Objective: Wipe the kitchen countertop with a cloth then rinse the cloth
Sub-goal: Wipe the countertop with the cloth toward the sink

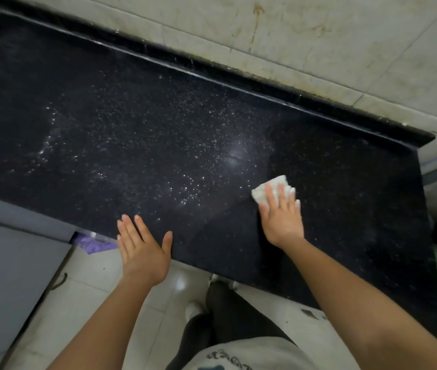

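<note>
Merely pressed beneath the flat, open right grip (281, 212), the cloth (276, 182) could slip, leaving the bench (132, 124) streaked; the left grip (142, 249) lies open.

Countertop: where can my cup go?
The left stretch of the countertop, from back ledge to front edge, is bare but speckled; the right end is bare too. Crowded at front: left hand on the edge, right hand pressing the cloth.

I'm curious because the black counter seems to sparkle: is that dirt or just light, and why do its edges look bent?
Head view: a soft bright patch on the countertop near the cloth looks like glare; the specks catch light, droplets or stone flecks I cannot tell; the wide lens likely bows the edges; the far left corner is dim.
</note>
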`<state>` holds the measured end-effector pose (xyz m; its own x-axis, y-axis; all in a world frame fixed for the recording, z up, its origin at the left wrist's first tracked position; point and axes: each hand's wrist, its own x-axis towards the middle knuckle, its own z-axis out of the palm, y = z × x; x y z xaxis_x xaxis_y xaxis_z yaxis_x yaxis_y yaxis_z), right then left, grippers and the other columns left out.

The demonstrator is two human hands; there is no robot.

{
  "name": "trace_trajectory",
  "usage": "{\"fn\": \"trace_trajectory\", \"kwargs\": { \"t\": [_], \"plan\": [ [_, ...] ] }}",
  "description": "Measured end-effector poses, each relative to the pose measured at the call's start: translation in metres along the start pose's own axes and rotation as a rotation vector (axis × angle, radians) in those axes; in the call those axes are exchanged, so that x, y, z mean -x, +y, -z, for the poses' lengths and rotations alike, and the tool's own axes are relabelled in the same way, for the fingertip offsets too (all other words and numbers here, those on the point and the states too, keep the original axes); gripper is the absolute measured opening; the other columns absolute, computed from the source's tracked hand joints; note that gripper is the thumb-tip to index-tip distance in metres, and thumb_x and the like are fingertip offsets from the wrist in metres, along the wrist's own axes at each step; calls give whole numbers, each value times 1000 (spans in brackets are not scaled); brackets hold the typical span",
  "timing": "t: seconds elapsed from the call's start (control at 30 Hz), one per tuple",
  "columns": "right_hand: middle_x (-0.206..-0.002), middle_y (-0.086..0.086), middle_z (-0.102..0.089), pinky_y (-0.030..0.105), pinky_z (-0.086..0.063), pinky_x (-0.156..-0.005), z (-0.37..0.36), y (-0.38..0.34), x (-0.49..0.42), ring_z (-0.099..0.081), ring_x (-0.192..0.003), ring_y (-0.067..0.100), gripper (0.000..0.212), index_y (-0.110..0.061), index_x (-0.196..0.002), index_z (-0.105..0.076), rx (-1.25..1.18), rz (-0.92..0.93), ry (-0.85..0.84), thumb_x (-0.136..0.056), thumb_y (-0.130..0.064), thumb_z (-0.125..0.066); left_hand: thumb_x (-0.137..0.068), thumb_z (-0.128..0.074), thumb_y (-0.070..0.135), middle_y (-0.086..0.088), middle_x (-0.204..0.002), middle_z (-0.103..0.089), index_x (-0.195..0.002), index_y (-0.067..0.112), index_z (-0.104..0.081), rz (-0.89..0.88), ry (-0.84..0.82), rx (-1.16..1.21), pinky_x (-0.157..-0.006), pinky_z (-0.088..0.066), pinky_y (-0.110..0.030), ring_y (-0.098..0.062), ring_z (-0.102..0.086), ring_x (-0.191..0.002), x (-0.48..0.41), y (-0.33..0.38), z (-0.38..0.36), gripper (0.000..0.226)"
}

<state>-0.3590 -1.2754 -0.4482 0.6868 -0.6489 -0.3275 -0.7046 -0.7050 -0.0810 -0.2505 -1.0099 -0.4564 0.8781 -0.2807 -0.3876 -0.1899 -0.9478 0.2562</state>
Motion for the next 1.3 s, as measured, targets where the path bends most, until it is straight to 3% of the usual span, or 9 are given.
{"fn": "trace_trajectory", "kwargs": {
  "t": [0.17, 0.37, 0.5, 0.63, 0.87, 0.97, 1.07, 1.13, 1.3],
  "plan": [
    [-157, 15, 14, 49, 7, -116, -4, -38, -13, 17, -142, 38, 57, -21, -151, 7, -145, -156, 37, -101, -42, -13, -95, -15, 55, -21, -150, 30, -144, 2, 22, 6, -41, -7, -113, 15, -40, -31, 28, -139, 1, 3, 6, 81],
    [-156, 4, 17, 45, 12, -115, -30, -109, 45, 21, -142, 32, 59, -26, -151, 2, 28, 641, -29, -95, -47, 7, -95, -17, 54, -19, -150, 31, -145, 2, 21, 28, -50, 7, -113, 17, -39, -29, 30, -139, 1, 5, 9, 81],
    [-158, -1, 9, 42, 10, -115, -21, -75, 17, 15, -143, 26, 51, -32, -148, 5, 135, 884, -56, -99, -46, -4, -95, -17, 55, -17, -151, 30, -145, 4, 20, 38, -39, 13, -112, 18, -37, -25, 32, -138, 3, 6, 9, 81],
    [-157, 4, 8, 50, -7, -117, -2, -12, -45, 4, -145, 34, 65, -23, -148, 4, 144, 489, 33, -91, -51, 17, -94, -11, 56, -16, -149, 34, -143, 5, 24, 56, -84, -11, -112, 18, -36, -20, 40, -129, 2, 7, 13, 79],
    [-158, 17, 6, 49, 4, -115, 27, -27, -91, 10, -143, 38, 55, -17, -152, -2, -137, -156, 73, -102, -36, -18, -94, -9, 57, -14, -147, 38, -142, 8, 28, 75, -151, -9, -110, 20, -36, -21, 43, -127, 1, 11, 18, 78],
    [-157, 19, 3, 49, 5, -114, 2, -71, -58, 9, -142, 42, 62, -17, -152, -4, -30, 201, 41, -95, -41, 0, -94, -10, 56, -14, -147, 38, -142, 8, 27, 78, -151, -14, -111, 20, -36, -20, 43, -128, 0, 11, 20, 78],
    [-156, 14, -15, 50, -9, -116, -20, -94, -14, -2, -142, 39, 57, -18, -150, -19, 104, 704, 31, -98, -39, -11, -94, -10, 56, -14, -148, 38, -143, 8, 27, 83, -156, -19, -112, 19, -36, -21, 41, -130, 1, 13, 21, 78],
    [-159, 5, -1, 42, 2, -119, -20, -88, -8, 8, -145, 29, 52, -27, -150, -6, 144, 969, -39, -100, -39, -15, -94, -11, 57, -12, -148, 37, -143, 9, 26, 90, -136, -5, -113, 18, -35, -21, 39, -132, 3, 14, 20, 78],
    [-156, 0, 9, 38, 9, -118, 6, -43, -62, 14, -144, 25, 57, -30, -148, 5, 197, 947, -35, -96, -52, 1, -94, -13, 56, -11, -149, 35, -144, 9, 24, 105, -114, -4, -114, 17, -34, -19, 38, -133, 3, 15, 20, 78]
  ]
}}
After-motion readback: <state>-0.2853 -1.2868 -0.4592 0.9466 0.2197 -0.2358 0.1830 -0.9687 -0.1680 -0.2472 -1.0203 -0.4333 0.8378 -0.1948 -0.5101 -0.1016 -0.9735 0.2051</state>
